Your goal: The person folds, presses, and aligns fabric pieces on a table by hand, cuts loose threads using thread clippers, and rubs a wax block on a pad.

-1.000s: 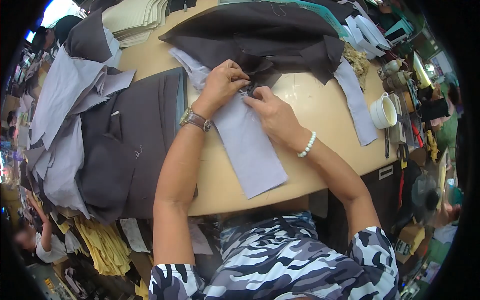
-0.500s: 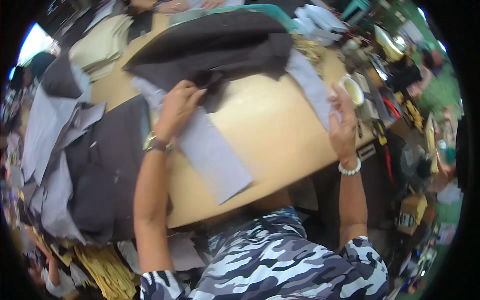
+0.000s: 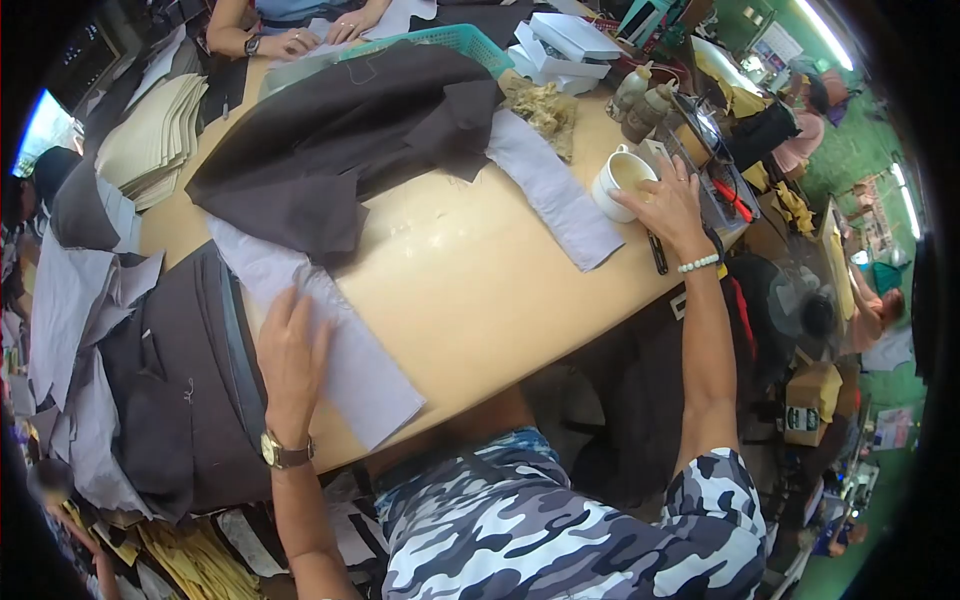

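Note:
My left hand [image 3: 292, 350] lies at the left edge of a lavender cloth strip [image 3: 365, 375], its fingers stretched out and slightly blurred. The strip runs from under a dark brown cloth piece [image 3: 290, 170] toward the table's front edge. My right hand [image 3: 675, 207] is at the right side of a white cup [image 3: 612, 195], with fingers spread and the thumb across the cup's near side. Something pale yellowish is inside the cup. Whether the fingertips press on it I cannot tell. A second lavender strip [image 3: 560, 195] extends from the dark cloth, left of the cup.
Dark and lavender cloth pieces [image 3: 185, 370] are piled at the left. Behind are stacked cream sheets [image 3: 150, 135], a teal basket [image 3: 480, 45] and white boxes [image 3: 565, 50]. Bottles [image 3: 640, 100] stand beyond the cup; a black pen-like tool [image 3: 657, 253] lies near it. Another person's hands [image 3: 320, 35] work across the table.
My left hand has let go of the dark cloth's edge and come down along the strip. My right hand has left the other strip and moved to the cup. The dark cloth's left part lies flatter.

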Demonstrator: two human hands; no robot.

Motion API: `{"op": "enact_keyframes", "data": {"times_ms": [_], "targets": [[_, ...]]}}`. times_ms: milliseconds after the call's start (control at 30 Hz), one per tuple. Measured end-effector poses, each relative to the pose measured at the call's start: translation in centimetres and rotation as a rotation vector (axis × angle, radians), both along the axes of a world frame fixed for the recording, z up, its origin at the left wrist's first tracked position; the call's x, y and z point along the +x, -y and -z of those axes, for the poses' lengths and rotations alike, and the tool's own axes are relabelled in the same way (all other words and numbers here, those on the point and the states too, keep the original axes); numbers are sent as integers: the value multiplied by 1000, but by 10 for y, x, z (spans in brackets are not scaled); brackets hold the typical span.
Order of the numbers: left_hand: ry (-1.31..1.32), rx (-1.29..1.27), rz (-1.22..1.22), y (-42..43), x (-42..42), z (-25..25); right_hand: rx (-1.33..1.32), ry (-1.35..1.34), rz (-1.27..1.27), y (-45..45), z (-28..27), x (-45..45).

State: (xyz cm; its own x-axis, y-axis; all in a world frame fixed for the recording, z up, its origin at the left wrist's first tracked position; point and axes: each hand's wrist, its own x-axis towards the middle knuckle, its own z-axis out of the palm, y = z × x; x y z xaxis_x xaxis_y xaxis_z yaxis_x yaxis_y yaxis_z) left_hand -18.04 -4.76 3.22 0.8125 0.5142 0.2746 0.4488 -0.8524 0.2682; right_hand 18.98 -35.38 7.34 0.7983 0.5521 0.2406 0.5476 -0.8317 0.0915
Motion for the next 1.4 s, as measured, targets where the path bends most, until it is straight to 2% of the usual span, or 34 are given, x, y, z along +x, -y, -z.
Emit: {"op": "enact_keyframes", "data": {"times_ms": [33, 133, 233, 400, 433, 533, 667, 733, 833, 1033, 1267, 1400], "targets": [[-41, -68, -34, 1, -4, 4, -16, -23, 2, -1, 1, 1], [-25, -42, -32, 7, -11, 17, 207, 79, -81, 5, -8, -4], [-137, -67, -68, 10, -14, 21, 151, 271, -83, 20, 4, -4], [-228, -87, -42, -2, -9, 7, 21, 123, -231, 0, -11, -35], [-242, -84, -28, -6, -7, 3, 79, 109, -365, -10, -12, -40], [-285, -89, 31, -19, -8, -2, 419, -274, -645, -68, -10, -97], [-299, -143, 136, -45, -9, -6, 484, -878, -981, -146, 5, -165], [-336, -153, 175, -58, -7, -6, 502, -1071, -978, -177, 21, -184], [-363, -179, 231, -73, -5, -11, 583, -1084, -964, -214, 44, -192], [-364, -204, 301, -86, -6, -13, 613, -839, -970, -249, 65, -201], [-345, -211, 304, -88, -6, -9, 507, -696, -855, -252, 61, -207], [-356, -210, 293, -87, -4, -10, 498, -567, -1041, -242, 68, -206]]}}
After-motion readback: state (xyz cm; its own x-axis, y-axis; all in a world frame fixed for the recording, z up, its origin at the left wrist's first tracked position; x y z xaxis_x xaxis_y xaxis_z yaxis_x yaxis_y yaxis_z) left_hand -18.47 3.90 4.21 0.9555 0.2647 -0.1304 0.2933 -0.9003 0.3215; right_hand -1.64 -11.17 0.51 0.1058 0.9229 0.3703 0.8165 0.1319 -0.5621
